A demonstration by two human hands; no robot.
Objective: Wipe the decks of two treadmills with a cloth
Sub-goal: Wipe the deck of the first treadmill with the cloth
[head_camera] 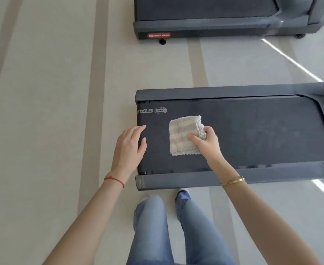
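Two treadmills on a pale striped floor: near treadmill (233,134) directly ahead of the person, far treadmill (214,16) well apart at the top of view, only partly in frame

Cloth (182,135): pale, folded into a thick square pad with zigzag-cut edges; lies on the near deck toward its left end, just right of the belt logo (153,110). Judged light, soft and limp, likely to unfold if lifted by one corner; best taken across the stacked fold, or pressed flat under a palm for wiping

Right hand (207,140): grip closed on the cloth's right edge, thumb on top, fingers curled round the folded layers

Left hand (130,146): fingers straight and relaxed, holding nothing, at the left end of the near deck; contact with the belt cannot be told

Deck surface: dark, matte, faintly mottled; judged firm and mildly grippy, so the cloth should drag rather than slide

Far deck: no cloth on it
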